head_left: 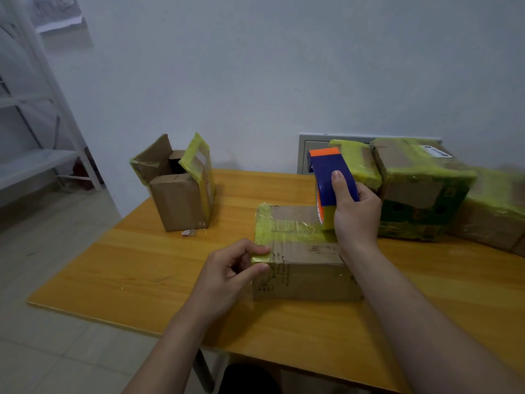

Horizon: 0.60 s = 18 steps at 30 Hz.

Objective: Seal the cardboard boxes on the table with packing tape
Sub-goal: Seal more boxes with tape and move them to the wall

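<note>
Here the left hand (235,275) pinches the near-left corner of the cardboard box (308,275) on the bench (136,268), probably steadying it, while the right hand (356,214) grips the tape dispenser (331,177) pressed onto its top.

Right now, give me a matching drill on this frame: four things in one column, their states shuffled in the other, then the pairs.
1 left hand
2 right hand
3 far-left box
4 green-printed box

A flaps standing open
B grips the blue tape dispenser
C closed, wrapped in tape, right of the dispenser
D pinches the left corner of the near box

Pairs: 1-D, 2-B, 3-A, 4-C
</note>
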Available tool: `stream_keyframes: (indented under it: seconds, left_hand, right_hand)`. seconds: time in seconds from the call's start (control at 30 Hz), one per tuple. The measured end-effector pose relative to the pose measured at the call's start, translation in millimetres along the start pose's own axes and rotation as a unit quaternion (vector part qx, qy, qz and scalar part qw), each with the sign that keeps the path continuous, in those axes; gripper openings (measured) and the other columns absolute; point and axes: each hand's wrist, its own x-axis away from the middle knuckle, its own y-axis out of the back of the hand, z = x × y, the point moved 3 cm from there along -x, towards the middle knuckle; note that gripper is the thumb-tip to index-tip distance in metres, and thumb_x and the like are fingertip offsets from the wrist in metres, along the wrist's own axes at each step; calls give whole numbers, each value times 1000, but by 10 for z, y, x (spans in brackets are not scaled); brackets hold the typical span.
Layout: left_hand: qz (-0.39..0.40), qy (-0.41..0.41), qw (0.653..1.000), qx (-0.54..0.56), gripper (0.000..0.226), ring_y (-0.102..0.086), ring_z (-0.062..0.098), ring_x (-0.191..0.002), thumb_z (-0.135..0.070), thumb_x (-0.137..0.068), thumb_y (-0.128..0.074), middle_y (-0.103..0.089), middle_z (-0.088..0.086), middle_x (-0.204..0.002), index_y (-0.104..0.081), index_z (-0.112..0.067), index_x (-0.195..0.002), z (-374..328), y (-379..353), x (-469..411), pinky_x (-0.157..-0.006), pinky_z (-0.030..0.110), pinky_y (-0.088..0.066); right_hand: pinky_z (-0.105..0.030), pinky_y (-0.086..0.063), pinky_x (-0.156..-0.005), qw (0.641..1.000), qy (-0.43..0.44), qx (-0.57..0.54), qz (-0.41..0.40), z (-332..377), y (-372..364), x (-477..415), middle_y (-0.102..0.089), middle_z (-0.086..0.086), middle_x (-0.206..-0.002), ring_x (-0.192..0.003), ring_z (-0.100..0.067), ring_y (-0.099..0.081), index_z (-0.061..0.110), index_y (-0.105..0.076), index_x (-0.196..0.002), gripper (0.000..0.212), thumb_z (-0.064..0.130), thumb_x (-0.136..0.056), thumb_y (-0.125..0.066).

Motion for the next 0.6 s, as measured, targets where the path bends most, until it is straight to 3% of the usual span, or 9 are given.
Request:
stream_keyframes:
  seconds: [0.17,0.27,0.4,0.47,0.53,0.6]
  left_hand:
    - [40,-25,997,-67,21,-46,19,-61,-45,-88,-72,-55,-11,-76,-73,-35,-106,-24,101,-73,-59,36,-40]
    - [7,-66,994,-90,12,-52,16,-65,-37,-94,-69,-58,-9,-75,-64,-27,-92,-22,19,-38,-61,39,-46]
    - [-14,-89,990,-112,14,-55,11,-67,-36,-95,-71,-63,-14,-78,-66,-24,-91,-23,10,-28,-59,30,-47]
    - [7,-66,994,-89,17,-52,9,-63,-45,-93,-72,-58,-12,-72,-66,-30,-98,-61,58,-38,-59,39,-46]
    - [9,9,997,-78,38,-55,13,-61,-68,-89,-63,-59,-4,-68,-60,-37,-110,-117,83,-107,-59,45,-46]
    - [-24,82,980,-180,51,-59,16,-64,-79,-88,-51,-61,-2,-65,-52,-39,-120,-160,63,-251,-58,42,-43]
  right_hand:
    - [-22,-50,-73,1000,-4,-4,6,-3,13,2,-71,9,-92,-84,-5,-66,30,-63,-91,20,49,-96,-60]
    - [-21,-49,-72,1000,-6,-4,3,-6,-2,-5,-72,9,-91,-81,-2,-66,30,-64,-90,21,50,-96,-60]
    - [-22,-49,-72,1000,-2,1,4,7,-15,4,-71,8,-91,-80,-3,-66,30,-64,-90,21,50,-96,-60]
    - [-24,-49,-74,1000,-2,-3,3,10,-4,13,-71,9,-92,-84,-6,-66,31,-64,-91,20,50,-96,-60]
    - [-24,-49,-75,1000,-4,-6,2,9,3,18,-72,9,-93,-85,-7,-66,31,-64,-91,21,51,-95,-60]
    - [-24,-49,-74,1000,-5,-7,2,6,5,18,-72,8,-93,-85,-7,-67,31,-65,-92,21,51,-95,-60]
